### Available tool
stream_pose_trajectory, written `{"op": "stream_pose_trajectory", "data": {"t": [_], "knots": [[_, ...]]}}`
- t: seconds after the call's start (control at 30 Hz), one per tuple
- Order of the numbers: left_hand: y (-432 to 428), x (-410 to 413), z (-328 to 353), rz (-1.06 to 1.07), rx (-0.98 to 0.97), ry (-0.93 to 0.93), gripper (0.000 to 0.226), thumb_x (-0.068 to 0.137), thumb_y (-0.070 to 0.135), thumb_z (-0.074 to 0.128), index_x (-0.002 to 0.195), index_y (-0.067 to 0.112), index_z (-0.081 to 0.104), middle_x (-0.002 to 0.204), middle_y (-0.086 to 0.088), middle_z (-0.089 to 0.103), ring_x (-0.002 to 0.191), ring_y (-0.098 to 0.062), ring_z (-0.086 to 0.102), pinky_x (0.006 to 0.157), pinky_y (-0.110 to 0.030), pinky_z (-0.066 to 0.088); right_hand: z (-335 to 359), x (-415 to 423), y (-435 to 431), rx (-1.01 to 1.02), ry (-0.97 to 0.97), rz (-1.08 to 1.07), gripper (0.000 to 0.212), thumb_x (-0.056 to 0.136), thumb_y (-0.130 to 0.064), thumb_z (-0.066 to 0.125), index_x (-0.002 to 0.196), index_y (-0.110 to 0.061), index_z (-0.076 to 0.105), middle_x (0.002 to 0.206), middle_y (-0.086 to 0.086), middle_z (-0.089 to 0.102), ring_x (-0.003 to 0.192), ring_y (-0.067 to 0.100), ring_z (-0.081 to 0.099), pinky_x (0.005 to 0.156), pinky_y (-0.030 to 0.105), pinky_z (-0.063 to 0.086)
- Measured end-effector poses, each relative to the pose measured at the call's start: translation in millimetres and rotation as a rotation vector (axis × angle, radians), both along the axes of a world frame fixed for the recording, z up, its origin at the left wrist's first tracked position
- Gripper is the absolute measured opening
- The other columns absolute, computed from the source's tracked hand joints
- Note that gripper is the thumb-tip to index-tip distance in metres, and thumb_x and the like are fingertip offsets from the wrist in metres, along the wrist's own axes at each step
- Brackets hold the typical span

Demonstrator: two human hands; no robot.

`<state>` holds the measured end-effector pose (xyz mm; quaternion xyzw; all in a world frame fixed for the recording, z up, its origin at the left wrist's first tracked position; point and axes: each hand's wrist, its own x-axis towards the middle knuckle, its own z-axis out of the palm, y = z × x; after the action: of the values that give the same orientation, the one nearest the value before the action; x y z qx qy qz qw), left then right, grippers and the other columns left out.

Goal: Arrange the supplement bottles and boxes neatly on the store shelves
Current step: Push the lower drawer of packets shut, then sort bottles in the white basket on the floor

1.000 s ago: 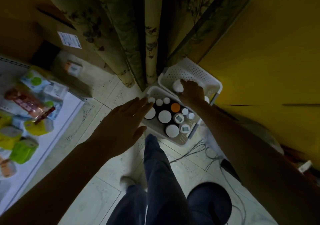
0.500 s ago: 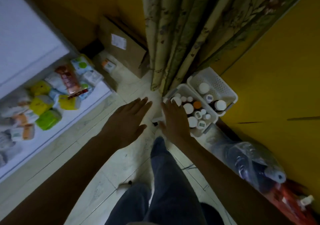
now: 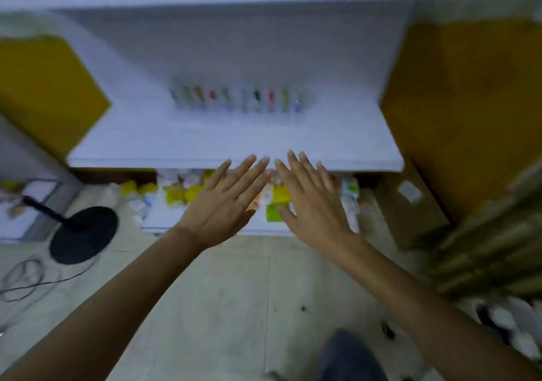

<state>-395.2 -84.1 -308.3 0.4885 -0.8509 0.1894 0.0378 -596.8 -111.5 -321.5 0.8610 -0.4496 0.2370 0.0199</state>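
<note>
The picture is blurred by head motion. A white shelf point(image 3: 234, 143) faces me, with a row of small supplement bottles point(image 3: 234, 99) standing at its back. On the bottom shelf point(image 3: 164, 219) below lie several yellow, green and white packets point(image 3: 187, 194). My left hand point(image 3: 225, 201) and my right hand point(image 3: 311, 201) are stretched out side by side in front of the shelf edge, palms down, fingers straight and spread. Neither hand holds anything.
A black round stand base point(image 3: 83, 234) and loose cables point(image 3: 26, 281) lie on the tiled floor at the left. A cardboard box point(image 3: 410, 204) sits right of the shelves beside a patterned curtain point(image 3: 492, 251). Yellow walls point(image 3: 469, 102) flank the unit.
My view has swung left from the white baskets of bottles by the curtain to the shelves. My right hand has left the baskets; both hands now reach out empty toward the shelf.
</note>
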Motion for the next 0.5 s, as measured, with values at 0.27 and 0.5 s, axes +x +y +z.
{"op": "stream_pose_trajectory", "data": {"t": [0.27,0.5], "knots": [[-6,150,170,0.226,-0.373,-0.019,0.071,0.094,0.042,0.038,0.152,0.009,0.012,0.159,-0.007,0.011,0.147,-0.022,0.01,0.117,-0.047,0.018,175,166,-53,-0.267,-0.088,0.289,0.069,0.088,-0.042,0.058,0.146,-0.014,0.035,0.155,0.012,0.027,0.145,0.027,0.023,0.116,0.045,0.015],[-45,264,214,0.397,-0.422,0.0,0.075,0.092,0.048,0.034,0.153,0.015,0.006,0.16,-0.004,0.009,0.147,-0.018,0.006,0.117,-0.043,0.015,229,279,-130,-0.329,-0.184,0.352,0.068,0.089,-0.045,0.057,0.147,-0.018,0.034,0.155,0.009,0.03,0.144,0.025,0.024,0.116,0.039,0.014]]}}
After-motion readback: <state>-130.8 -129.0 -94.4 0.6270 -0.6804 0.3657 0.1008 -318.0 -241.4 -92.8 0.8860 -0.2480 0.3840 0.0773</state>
